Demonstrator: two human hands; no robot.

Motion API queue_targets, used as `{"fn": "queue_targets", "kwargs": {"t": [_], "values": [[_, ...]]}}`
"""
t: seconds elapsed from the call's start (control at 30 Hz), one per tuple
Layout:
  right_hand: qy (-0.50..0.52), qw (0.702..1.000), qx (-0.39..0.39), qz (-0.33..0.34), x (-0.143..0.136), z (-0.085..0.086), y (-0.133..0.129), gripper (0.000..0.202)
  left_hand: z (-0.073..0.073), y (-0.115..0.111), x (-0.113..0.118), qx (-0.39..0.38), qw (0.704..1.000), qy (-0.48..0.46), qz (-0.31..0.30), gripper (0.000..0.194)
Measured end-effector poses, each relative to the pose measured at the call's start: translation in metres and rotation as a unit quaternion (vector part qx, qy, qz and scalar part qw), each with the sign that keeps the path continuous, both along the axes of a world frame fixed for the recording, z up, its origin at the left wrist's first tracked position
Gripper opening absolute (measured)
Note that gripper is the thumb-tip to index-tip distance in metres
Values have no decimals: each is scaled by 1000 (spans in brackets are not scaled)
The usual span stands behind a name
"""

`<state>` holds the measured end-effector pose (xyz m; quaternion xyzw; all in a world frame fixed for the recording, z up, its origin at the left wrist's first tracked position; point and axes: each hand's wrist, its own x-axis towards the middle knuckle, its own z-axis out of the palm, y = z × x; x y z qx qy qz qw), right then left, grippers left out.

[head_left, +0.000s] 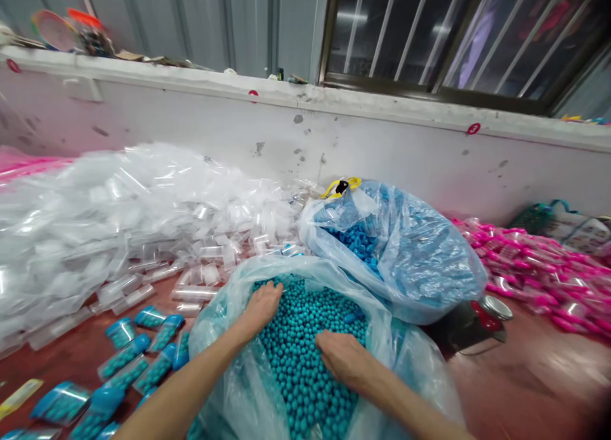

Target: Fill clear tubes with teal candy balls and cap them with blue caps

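Observation:
A clear plastic bag (pixel 224 357) stands wide at the mouth before me, filled with small round teal beads (pixel 305 389). My left hand (pixel 264 305) is at the back left of the beads, fingers curled down among them. Any object in its grip is hidden. Toward the right side of the same bag, my right hand (pixel 344 358) is closed with its knuckles up and fingertips against the beads. What it holds, if anything, does not show. A darker blue piece (pixel 352 317) lies on the beads behind it.
Bead-filled bottles with blue caps (pixel 125 356) lie at left, before a heap of clear empty bottles (pixel 157 204). Behind is a bag of blue caps (pixel 356 242). Pink-capped bottles (pixel 548 274) are piled at right, near a silver-lidded jar (pixel 496 307). A white wall (pixel 214 121) closes the back.

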<state>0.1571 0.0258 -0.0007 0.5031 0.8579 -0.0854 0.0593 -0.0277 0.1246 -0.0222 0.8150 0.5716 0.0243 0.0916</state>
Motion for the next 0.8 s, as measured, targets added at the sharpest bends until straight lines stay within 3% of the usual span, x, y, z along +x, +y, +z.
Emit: {"fn": "queue_targets", "kwargs": {"t": [0.07,0.2,0.3,0.4,0.5,0.6,0.67,0.8], "values": [[-12,999,16,-40,11,-1,7,20,-4,-8,9,-9,1000,6,7,42],[74,996,-5,-41,13,-1,20,22,2,-25,23,-59,998,1,-18,56],[127,990,-31,-52,17,1,22,23,10,-34,18,-96,994,-8,-52,57],[163,983,-41,-75,34,1,15,21,14,-39,3,-59,996,13,-65,54],[207,973,-48,-94,52,1,5,22,13,-35,-7,15,986,53,-157,57],[239,964,-59,-103,63,4,-3,21,8,-25,-7,7,963,81,-258,52],[256,959,-63,-106,66,7,-7,21,5,-18,-4,-6,961,95,-258,49],[279,950,-75,-119,70,10,-9,19,-4,-20,1,-15,981,80,-176,52]]}}
